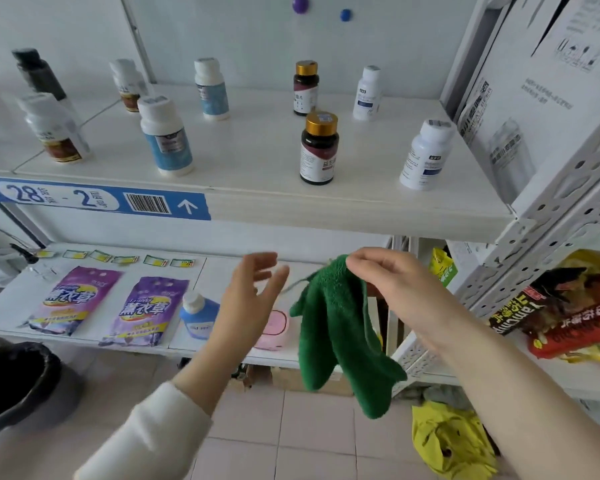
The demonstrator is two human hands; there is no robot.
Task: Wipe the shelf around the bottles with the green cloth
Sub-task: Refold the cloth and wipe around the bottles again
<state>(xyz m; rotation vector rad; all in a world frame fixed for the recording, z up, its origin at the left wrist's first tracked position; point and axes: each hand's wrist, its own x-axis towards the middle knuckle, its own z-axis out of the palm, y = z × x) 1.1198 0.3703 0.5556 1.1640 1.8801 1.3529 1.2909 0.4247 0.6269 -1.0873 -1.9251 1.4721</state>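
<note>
The green cloth [340, 334] hangs limp below the upper shelf's front edge, pinched at its top corner by my right hand [388, 282]. My left hand [253, 292] is open to the left of the cloth, fingers spread, touching nothing. On the white upper shelf [250, 150] stand several bottles: a dark bottle with a gold cap [318, 148] near the front, a white bottle [425, 155] at the front right, a blue-labelled white bottle [165, 136] at the front left, and others further back.
A white carton [541, 84] stands at the shelf's right end by the perforated upright [551, 216]. The lower shelf holds purple pouches [142, 310], a blue bottle [198, 313] and a pink object. Snack bags [568, 306] lie right. A black bin [14, 382] stands on the floor left.
</note>
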